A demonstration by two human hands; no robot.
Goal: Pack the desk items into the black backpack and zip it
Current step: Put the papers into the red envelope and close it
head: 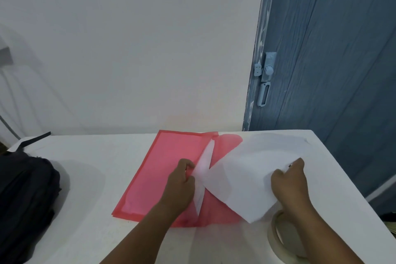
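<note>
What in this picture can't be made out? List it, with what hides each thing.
- Black backpack, head view: cut off by the left edge; its zipper cannot be seen.
- Roll of tape: partly hidden by the right hand's forearm and the bottom edge.
- Red folder: its opening is covered by the left hand and the white paper.
- Any print on the paper: not readable.

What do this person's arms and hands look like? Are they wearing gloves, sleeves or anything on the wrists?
Both arms are bare as far as the picture shows: no sleeves in view. The left hand and the right hand wear no gloves. No watch, bracelet or ring can be seen on the wrists or fingers, though the picture is a little blurred.
</note>
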